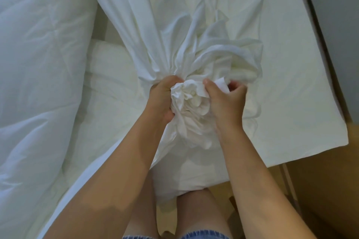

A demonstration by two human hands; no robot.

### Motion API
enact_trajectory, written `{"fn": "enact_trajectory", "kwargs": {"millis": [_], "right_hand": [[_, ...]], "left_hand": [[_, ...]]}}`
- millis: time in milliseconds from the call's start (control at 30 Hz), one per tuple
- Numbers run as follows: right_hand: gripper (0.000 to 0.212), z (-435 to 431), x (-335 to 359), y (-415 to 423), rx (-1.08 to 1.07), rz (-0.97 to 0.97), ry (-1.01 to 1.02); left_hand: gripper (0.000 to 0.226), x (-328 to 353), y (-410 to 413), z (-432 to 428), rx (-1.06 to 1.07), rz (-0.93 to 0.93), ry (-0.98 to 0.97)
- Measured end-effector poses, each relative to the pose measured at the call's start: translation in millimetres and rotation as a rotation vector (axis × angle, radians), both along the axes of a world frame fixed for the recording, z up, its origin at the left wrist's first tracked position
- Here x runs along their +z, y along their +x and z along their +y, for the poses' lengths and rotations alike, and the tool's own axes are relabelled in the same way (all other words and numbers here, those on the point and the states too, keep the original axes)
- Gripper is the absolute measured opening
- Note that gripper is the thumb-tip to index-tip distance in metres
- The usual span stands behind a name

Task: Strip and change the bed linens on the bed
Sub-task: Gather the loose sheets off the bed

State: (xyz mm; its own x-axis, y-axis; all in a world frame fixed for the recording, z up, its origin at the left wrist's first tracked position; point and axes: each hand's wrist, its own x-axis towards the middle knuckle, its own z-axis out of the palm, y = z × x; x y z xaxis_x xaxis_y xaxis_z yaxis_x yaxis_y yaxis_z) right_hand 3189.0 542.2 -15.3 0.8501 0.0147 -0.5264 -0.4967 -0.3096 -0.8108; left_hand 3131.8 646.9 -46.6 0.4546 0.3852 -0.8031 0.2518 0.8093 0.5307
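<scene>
A white sheet (pixel 174 15) stretches up the middle of the bed and is gathered into a tight bunch (pixel 189 101) near the bed's edge. My left hand (pixel 162 96) grips the left side of the bunch, fingers curled into the cloth. On the bunch's right side, my right hand (pixel 223 101) pinches a fold between thumb and fingers. The bunched end hangs down over the mattress edge towards my knees. The bare mattress (pixel 291 64) shows to the right of the sheet.
A puffy white duvet (pixel 38 64) lies heaped at the left, with a pillow (pixel 110 87) beside it. The mattress corner (pixel 342 141) ends at the right above a wooden floor (pixel 320 190). A grey wall (pixel 340 25) runs along the right.
</scene>
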Motion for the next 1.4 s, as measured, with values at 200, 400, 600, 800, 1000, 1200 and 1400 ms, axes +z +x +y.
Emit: {"fn": "enact_trajectory", "kwargs": {"millis": [200,400,600,800,1000,1200,1400], "right_hand": [[0.018,-9.9,-1.1,8.8,0.351,-0.16,-0.23],[0.007,4.6,2.7,16.3,0.47,-0.714,-0.284],[0.003,9.3,-2.7,8.0,0.319,0.0,0.048],[0.012,3.9,-11.3,1.9,0.431,-0.005,0.007],[0.017,-3.9,-27.5,-4.7,0.256,0.074,-0.025],[0.032,-17.3,-30.3,0.7,-0.05,0.477,0.604],[0.031,-17.7,-34.9,1.8,-0.132,0.537,0.597]], "left_hand": [[0.054,1.9,3.1,5.8,-0.186,0.047,0.062],[0.059,10.8,11.0,9.0,-0.293,-0.018,0.013],[0.02,13.2,14.2,12.1,-0.302,0.043,-0.135],[0.016,17.6,17.6,15.3,-0.315,0.103,-0.214],[0.025,0.2,14.5,2.2,-0.187,0.228,0.073],[0.037,-7.5,8.2,7.2,-0.277,0.193,0.141],[0.046,-10.6,6.8,8.7,-0.288,0.248,0.106]]}}
